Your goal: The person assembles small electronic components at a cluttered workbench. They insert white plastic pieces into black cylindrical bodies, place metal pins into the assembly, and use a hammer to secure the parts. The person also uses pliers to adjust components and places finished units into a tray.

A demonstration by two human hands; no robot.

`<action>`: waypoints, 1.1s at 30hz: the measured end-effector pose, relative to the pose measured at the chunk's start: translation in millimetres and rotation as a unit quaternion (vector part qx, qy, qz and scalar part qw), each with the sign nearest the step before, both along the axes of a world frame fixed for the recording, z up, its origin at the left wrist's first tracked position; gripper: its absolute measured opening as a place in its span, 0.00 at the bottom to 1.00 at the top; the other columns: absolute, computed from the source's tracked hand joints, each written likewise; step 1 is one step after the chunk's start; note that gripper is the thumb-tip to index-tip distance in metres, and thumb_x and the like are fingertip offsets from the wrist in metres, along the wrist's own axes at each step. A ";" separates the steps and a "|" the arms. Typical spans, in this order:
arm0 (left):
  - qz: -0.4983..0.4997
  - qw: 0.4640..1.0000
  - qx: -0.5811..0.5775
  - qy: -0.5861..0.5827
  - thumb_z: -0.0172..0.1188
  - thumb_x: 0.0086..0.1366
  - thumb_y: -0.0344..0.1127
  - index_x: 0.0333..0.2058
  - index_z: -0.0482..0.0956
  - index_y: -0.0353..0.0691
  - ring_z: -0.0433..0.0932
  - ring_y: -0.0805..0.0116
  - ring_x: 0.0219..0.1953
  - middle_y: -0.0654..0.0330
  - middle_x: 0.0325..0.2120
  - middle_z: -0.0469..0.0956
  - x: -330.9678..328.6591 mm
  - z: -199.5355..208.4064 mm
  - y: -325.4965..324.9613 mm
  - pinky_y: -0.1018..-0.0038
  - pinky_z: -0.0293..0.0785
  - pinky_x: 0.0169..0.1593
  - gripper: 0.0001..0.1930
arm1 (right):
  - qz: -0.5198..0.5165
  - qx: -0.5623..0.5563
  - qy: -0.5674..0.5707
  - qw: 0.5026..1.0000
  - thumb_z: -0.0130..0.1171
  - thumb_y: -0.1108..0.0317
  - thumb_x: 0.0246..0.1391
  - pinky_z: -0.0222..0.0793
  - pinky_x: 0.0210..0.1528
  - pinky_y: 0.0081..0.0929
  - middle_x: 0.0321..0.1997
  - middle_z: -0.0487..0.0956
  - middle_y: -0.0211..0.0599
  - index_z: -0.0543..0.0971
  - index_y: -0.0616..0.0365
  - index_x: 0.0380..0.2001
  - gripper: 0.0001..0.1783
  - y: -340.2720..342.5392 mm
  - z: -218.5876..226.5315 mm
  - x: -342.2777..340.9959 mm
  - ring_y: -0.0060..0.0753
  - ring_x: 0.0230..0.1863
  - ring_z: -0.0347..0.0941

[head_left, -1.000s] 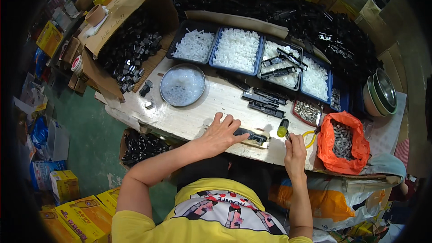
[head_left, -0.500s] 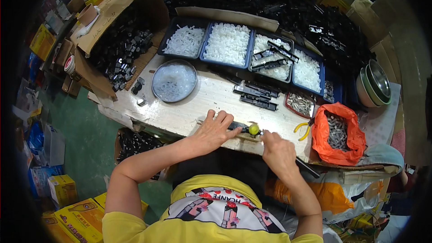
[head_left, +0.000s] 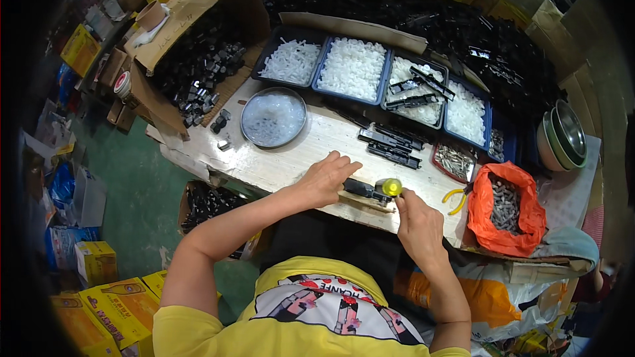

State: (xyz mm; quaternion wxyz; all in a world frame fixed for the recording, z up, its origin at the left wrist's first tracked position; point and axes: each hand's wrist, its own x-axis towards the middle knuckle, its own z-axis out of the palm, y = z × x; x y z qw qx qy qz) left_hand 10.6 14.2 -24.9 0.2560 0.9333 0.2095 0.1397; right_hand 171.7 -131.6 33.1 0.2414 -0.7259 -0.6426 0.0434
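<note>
A dark elongated part lies on a narrow wooden strip at the table's front edge. My left hand is closed just above its left end, the fingertips drawn together; whatever they pinch is too small to make out. My right hand grips a hammer with a yellow-green head, which hangs over the right end of the part. Most of the hammer's handle is hidden by the hand. Behind, several similar black assemblies lie on the white table.
Trays of white plastic pieces line the back, before a heap of black parts. A round dish and a carton of black pieces are left. Right are a metal pin tray, yellow-handled pliers and an orange bag.
The view has shifted, so the table appears further right. My left fingers have lifted off the dark part and drawn together. The hammer's head now appears higher and its handle has swung behind my right hand.
</note>
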 end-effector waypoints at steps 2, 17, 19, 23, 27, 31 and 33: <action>0.014 1.000 -0.005 -0.010 0.58 0.40 0.19 0.50 0.64 0.39 0.66 0.56 0.37 0.57 0.31 0.70 -0.6 2.2 -4.7 0.67 0.68 0.39 0.33 | 0.005 0.083 0.015 0.996 0.50 0.70 0.50 0.64 0.19 0.37 0.21 0.73 0.42 0.71 0.59 0.33 0.06 8.2 -0.2 -7.6 0.45 0.18 0.70; 0.222 0.952 0.034 -0.211 0.60 0.43 0.25 0.50 0.61 0.34 0.64 0.56 0.45 0.52 0.44 0.67 -26.7 -34.1 -47.3 0.67 0.55 0.48 0.32 | 0.029 -0.032 -0.017 0.999 0.46 0.62 0.54 0.65 0.17 0.40 0.16 0.73 0.45 0.69 0.60 0.27 0.11 52.9 5.3 -21.1 0.49 0.17 0.71; 0.218 0.954 0.020 -0.207 0.60 0.43 0.25 0.51 0.60 0.33 0.63 0.55 0.47 0.51 0.45 0.65 -28.9 -37.3 -49.3 0.65 0.54 0.49 0.33 | 0.024 -0.029 -0.028 0.999 0.46 0.61 0.54 0.66 0.17 0.40 0.16 0.74 0.44 0.69 0.60 0.26 0.12 52.5 3.4 -32.4 0.48 0.16 0.71; 0.203 0.952 -0.017 -0.227 0.60 0.43 0.24 0.53 0.58 0.33 0.61 0.53 0.48 0.50 0.46 0.64 -33.9 -38.7 -47.6 0.63 0.53 0.51 0.35 | 0.049 -0.108 -0.074 0.990 0.47 0.61 0.53 0.65 0.16 0.40 0.15 0.73 0.44 0.69 0.58 0.25 0.11 61.2 -21.4 -29.4 0.47 0.15 0.71; 0.226 0.944 -0.004 -0.239 0.58 0.43 0.23 0.53 0.57 0.33 0.63 0.54 0.46 0.51 0.44 0.66 -42.9 -36.6 -43.6 0.64 0.55 0.51 0.35 | 0.036 -0.040 -0.046 0.997 0.49 0.61 0.52 0.64 0.16 0.39 0.15 0.73 0.43 0.70 0.57 0.23 0.12 53.3 -0.9 -34.5 0.46 0.15 0.70; 0.215 0.944 -0.040 -0.245 0.56 0.42 0.22 0.53 0.57 0.35 0.61 0.54 0.48 0.52 0.45 0.64 -39.2 -36.6 -42.9 0.64 0.54 0.51 0.35 | 0.044 0.003 -0.053 0.998 0.52 0.63 0.50 0.65 0.17 0.36 0.17 0.73 0.42 0.73 0.57 0.29 0.09 45.1 -18.6 -41.1 0.44 0.15 0.70; 0.201 0.947 -0.039 -0.248 0.54 0.41 0.21 0.54 0.56 0.35 0.61 0.55 0.48 0.52 0.45 0.64 -36.6 -34.0 -43.4 0.64 0.54 0.51 0.36 | 0.047 -0.081 -0.076 0.993 0.53 0.66 0.49 0.65 0.18 0.35 0.17 0.73 0.41 0.73 0.57 0.33 0.09 47.0 -27.0 -30.9 0.42 0.17 0.70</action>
